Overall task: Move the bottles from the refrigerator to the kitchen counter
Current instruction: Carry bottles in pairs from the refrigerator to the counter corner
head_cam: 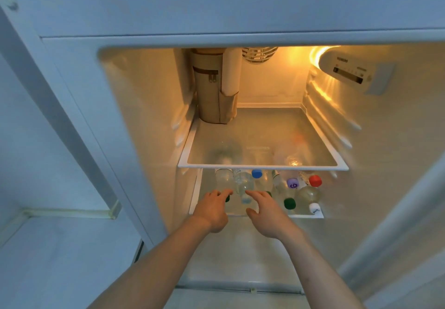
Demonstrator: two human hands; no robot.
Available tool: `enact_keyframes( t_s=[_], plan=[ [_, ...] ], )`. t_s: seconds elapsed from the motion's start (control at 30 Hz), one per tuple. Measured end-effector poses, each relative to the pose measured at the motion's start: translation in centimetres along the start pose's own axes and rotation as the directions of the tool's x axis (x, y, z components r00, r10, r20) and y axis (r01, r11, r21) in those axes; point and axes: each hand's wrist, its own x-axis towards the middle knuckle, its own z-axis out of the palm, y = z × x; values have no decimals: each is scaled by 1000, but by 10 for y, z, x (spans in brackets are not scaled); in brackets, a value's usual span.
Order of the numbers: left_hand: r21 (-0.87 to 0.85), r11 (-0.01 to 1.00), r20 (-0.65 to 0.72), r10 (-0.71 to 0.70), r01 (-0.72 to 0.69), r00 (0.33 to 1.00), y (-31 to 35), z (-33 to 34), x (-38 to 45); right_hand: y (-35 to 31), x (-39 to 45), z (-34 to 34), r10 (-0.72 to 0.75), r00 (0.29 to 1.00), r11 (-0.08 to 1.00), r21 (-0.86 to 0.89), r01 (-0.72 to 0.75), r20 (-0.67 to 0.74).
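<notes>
Reaching into the refrigerator (240, 79), the left hand (212, 210) and right hand (265, 214) hover with fingers spread, holding nothing. Clear plastic bottles (265, 188) with round coloured caps crowd the lower glass shelf (310, 216), just beyond the fingertips, near its front edge.

Head view down into refrigerator (265, 125)

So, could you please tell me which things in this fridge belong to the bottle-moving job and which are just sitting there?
Part of the job:
- bottles on the lower shelf, with blue, purple, red, green and white caps
- left hand and right hand, both reaching toward them

Just there:
- tan zipped bag on the upper shelf
- control panel
</notes>
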Motion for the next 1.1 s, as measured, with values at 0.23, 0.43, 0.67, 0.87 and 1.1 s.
enact_keyframes(
  t_s=[0.23,0.43,0.67,0.87,1.1],
  plan=[
    [10,1000,-68,-7,8,998,-16,11,-18,-8,20,13,16,994,993,-120,-3,112],
    [51,998,-147,-37,45,988,-20,24,-42,-16,26,27,-26,997,988,-153,37,71],
    [44,993,-200,-98,109,975,-24,31,-56,-16,12,42,-96,989,984,-141,111,113],
    [61,989,-220,-115,132,969,-19,30,-59,-15,10,42,-97,989,988,-109,109,110],
    [105,988,-279,-79,113,957,-22,36,-80,-10,6,46,-90,996,994,-66,92,25]
  ],
)
